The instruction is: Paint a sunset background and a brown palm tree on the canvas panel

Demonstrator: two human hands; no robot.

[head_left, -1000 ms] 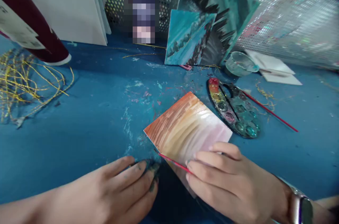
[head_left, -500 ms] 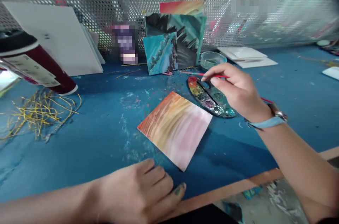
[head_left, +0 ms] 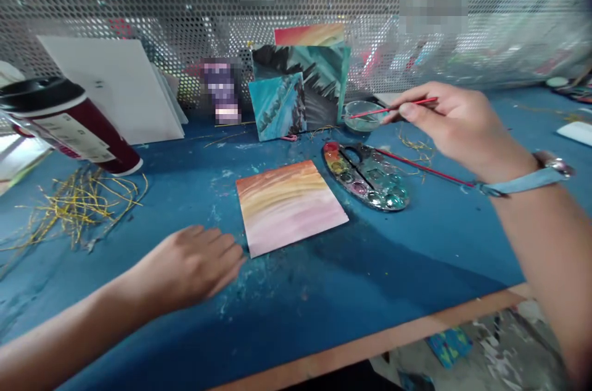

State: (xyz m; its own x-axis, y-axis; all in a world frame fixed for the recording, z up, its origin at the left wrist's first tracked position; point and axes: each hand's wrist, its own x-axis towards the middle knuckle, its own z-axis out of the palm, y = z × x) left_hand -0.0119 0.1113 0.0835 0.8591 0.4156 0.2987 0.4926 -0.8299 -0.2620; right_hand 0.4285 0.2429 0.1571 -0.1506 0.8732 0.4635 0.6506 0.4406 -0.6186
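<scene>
The right hand [head_left: 456, 123] pinches a slim red paintbrush [head_left: 393, 109] with fingers together, a light, steady hold above the round glass water dish [head_left: 363, 116], while the left hand [head_left: 187, 267], fingers apart, sits just beside the orange-and-pink painted square card [head_left: 289, 206].

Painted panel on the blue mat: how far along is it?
Done: the square panel has a full orange-to-pink wash. In hand: the right hand holds a red-handled brush over the glass water dish; the left hand rests beside the panel. Left, probably: dark shapes like those on the propped teal paintings; this panel shows none yet.
</scene>
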